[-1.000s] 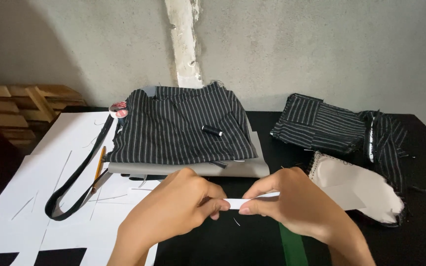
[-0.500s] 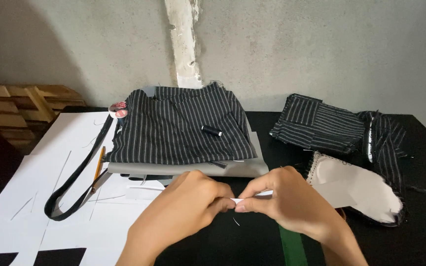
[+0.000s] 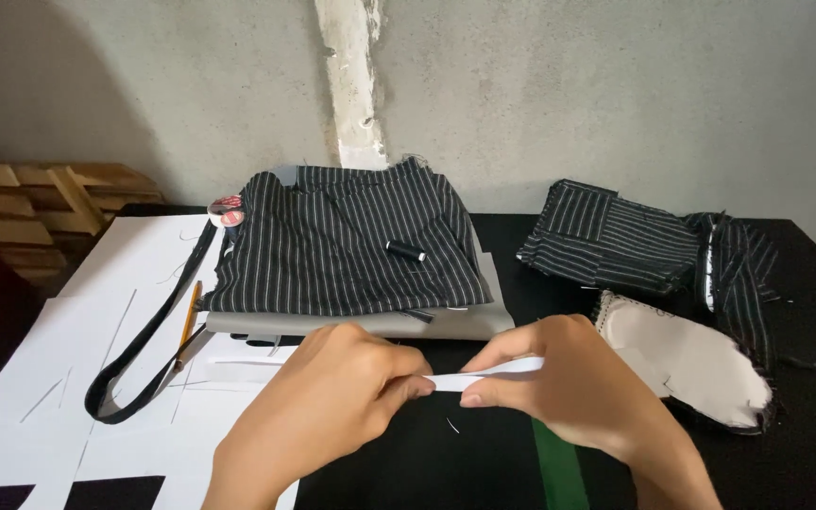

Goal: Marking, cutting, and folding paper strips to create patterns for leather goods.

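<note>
Head view: fingers point(image 3: 408, 385) of the left hand point(image 3: 332, 401) and right hand point(image 3: 569, 387) pinch a white strip point(image 3: 488, 374) above the black tabletop point(image 3: 427, 453); best gripped evenly, near striped fabric point(image 3: 347, 241).

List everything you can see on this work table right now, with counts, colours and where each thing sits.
white strip: one, white, pinched between both hands
striped fabric stack: one, black with white stripes, centre back
grey board: one, grey, under that stack
thread spool: one, black, on the stack
striped fabric pile: one, black and white, right back
pale fabric piece: one, off-white, right
black strap: one, black, on the paper at left
pencil: one, yellow, beside the strap
paper sheets: several, white, left
tape roll: one, red and white, stack's left corner
left hand: one, grips the strip
right hand: one, grips the strip
</note>
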